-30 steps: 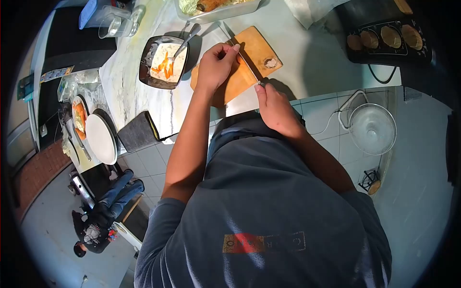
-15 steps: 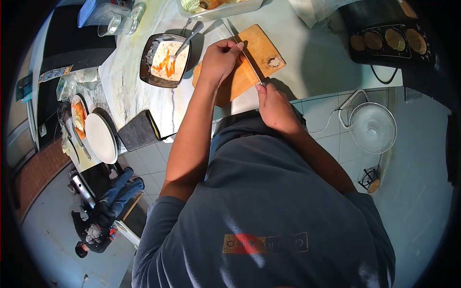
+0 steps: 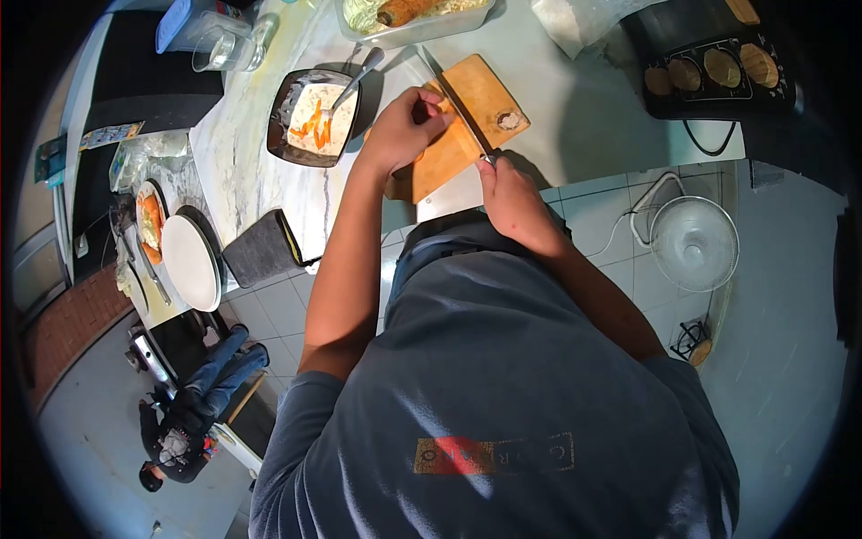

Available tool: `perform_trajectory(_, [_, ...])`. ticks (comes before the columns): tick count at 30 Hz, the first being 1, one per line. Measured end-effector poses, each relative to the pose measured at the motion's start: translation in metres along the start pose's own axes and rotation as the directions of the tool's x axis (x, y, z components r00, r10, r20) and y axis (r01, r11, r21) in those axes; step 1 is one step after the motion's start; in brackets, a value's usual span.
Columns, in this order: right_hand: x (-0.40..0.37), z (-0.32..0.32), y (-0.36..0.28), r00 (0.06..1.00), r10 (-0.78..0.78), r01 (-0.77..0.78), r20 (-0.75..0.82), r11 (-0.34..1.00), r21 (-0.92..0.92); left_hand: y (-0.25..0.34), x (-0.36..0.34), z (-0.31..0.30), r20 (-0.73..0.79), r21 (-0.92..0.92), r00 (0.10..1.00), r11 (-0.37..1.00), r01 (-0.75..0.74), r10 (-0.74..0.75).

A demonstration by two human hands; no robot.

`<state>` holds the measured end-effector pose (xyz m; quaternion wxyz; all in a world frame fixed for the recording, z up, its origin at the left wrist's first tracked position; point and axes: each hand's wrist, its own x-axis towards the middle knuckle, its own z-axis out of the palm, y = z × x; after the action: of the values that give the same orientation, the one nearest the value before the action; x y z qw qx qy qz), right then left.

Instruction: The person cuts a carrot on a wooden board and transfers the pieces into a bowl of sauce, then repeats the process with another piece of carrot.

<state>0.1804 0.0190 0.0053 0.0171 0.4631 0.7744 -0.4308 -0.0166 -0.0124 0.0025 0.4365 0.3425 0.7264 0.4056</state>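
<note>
A knife [image 3: 461, 110] lies across the wooden cutting board [image 3: 489, 85], its handle in my right hand [image 3: 515, 199], which is closed around it. Over the board's left part, my left hand [image 3: 406, 131] has its fingers bent toward the thumb beside the blade; whatever is between the fingertips is too small to make out. A bit of orange shows under that hand. To the left stands a dark square bowl [image 3: 278, 117] with a creamy mix, orange strips [image 3: 314, 127] on top and a spoon [image 3: 360, 75] leaning in it. A small pale heap [image 3: 509, 120] sits at the board's right corner.
Behind the board is a plastic container [image 3: 422, 32] with food. A black appliance with round knobs [image 3: 721, 67] stands at the right, clear cups [image 3: 215, 54] at the back left. White plates [image 3: 190, 261] are at the left. Another person [image 3: 180, 431] is at lower left.
My left hand has shifted slightly left, away from the knife, and its fingers have loosened from the blade. My right hand keeps hold of the knife. The view has shifted a little.
</note>
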Motion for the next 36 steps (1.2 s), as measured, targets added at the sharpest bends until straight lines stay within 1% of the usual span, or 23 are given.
perform_trajectory(1, [0.000, 0.000, 0.000, 1.000, 0.002, -0.002, -0.003, 1.000, -0.005, -0.003, -0.002, 0.002, 0.000, 0.000, 1.000, 1.000, 0.003, -0.003])
perform_trajectory(3, [0.000, 0.000, 0.000, 1.000, 0.001, -0.001, -0.009, 1.000, -0.009, -0.006, -0.003, 0.007, -0.022, 0.202, 0.981, 0.962, -0.183, 0.191])
perform_trajectory(4, [0.000, -0.001, -0.001, 1.000, 0.017, -0.017, 0.003, 1.000, -0.023, -0.006, -0.003, 0.009, -0.023, 0.202, 0.981, 0.962, -0.185, 0.194])
perform_trajectory(6, [-0.002, -0.003, 0.000, 0.999, 0.036, -0.035, 0.010, 0.999, -0.040, -0.007, -0.002, 0.014, -0.087, 0.304, 0.977, 0.939, -0.160, 0.195])
perform_trajectory(8, [-0.007, -0.004, 0.003, 0.999, 0.031, -0.033, -0.039, 0.998, -0.052, -0.008, -0.002, 0.015, -0.094, 0.286, 0.975, 0.944, -0.167, 0.200])
perform_trajectory(10, [-0.009, -0.002, 0.011, 0.998, 0.013, -0.015, -0.056, 0.998, -0.053, -0.008, -0.003, 0.016, -0.107, 0.270, 0.974, 0.949, -0.165, 0.200])
perform_trajectory(13, [-0.009, -0.006, 0.014, 0.997, -0.015, 0.012, -0.076, 0.999, -0.042, -0.010, -0.003, 0.015, -0.097, 0.296, 0.975, 0.941, -0.164, 0.200])
perform_trajectory(15, [-0.008, -0.005, 0.014, 0.996, -0.017, 0.014, -0.083, 0.999, -0.035, -0.011, -0.001, 0.017, -0.081, 0.433, 0.958, 0.875, -0.215, 0.276])
perform_trajectory(16, [-0.008, -0.003, 0.017, 0.997, -0.018, 0.015, -0.077, 0.999, -0.032, -0.008, -0.002, 0.019, -0.082, 0.434, 0.958, 0.875, -0.214, 0.275])
perform_trajectory(18, [-0.008, -0.003, 0.018, 0.997, -0.016, 0.014, -0.074, 0.999, -0.030, -0.003, -0.002, 0.022, -0.124, 0.383, 0.974, 0.915, -0.129, 0.189])
perform_trajectory(20, [-0.008, -0.006, 0.017, 0.998, -0.012, 0.013, -0.065, 1.000, 0.011, -0.003, -0.001, 0.025, -0.131, 0.401, 0.969, 0.905, -0.143, 0.211])
perform_trajectory(22, [-0.008, -0.007, 0.019, 0.998, -0.011, 0.011, -0.055, 1.000, 0.003, -0.006, 0.000, 0.025, -0.138, 0.422, 0.964, 0.894, -0.152, 0.229])
perform_trajectory(24, [-0.011, -0.009, 0.019, 0.999, -0.004, 0.004, -0.046, 1.000, -0.003, -0.006, 0.002, 0.026, -0.148, 0.389, 0.968, 0.912, -0.131, 0.202])
perform_trajectory(25, [-0.013, -0.013, 0.018, 1.000, 0.016, -0.017, -0.019, 1.000, -0.017, -0.004, 0.002, 0.026, -0.144, 0.388, 0.969, 0.912, -0.133, 0.202])
perform_trajectory(27, [-0.018, -0.017, 0.020, 0.999, 0.041, -0.041, 0.010, 0.999, -0.034, -0.001, 0.002, 0.025, -0.126, 0.361, 0.985, 0.930, -0.067, 0.120])
perform_trajectory(30, [-0.022, -0.020, 0.026, 0.999, 0.041, -0.041, -0.001, 0.998, -0.048, 0.000, 0.002, 0.026, -0.153, 0.312, 0.982, 0.948, -0.059, 0.112])
perform_trajectory(32, [-0.023, -0.023, 0.026, 0.998, 0.064, -0.065, -0.015, 0.996, -0.058, 0.000, 0.001, 0.026, -0.158, 0.313, 0.981, 0.948, -0.054, 0.108])
perform_trajectory(33, [-0.022, -0.021, 0.027, 0.998, 0.064, -0.064, -0.015, 0.996, -0.059, 0.000, 0.001, 0.026, -0.161, 0.315, 0.981, 0.948, -0.051, 0.106])
perform_trajectory(35, [-0.017, -0.018, 0.030, 0.998, -0.032, 0.030, -0.062, 0.999, -0.031, 0.001, 0.001, 0.026, -0.157, 0.310, 0.982, 0.949, -0.050, 0.103])
perform_trajectory(36, [-0.015, -0.020, 0.028, 0.997, -0.033, 0.031, -0.063, 0.999, -0.032, 0.002, 0.001, 0.026, -0.153, 0.307, 0.983, 0.951, -0.049, 0.100])
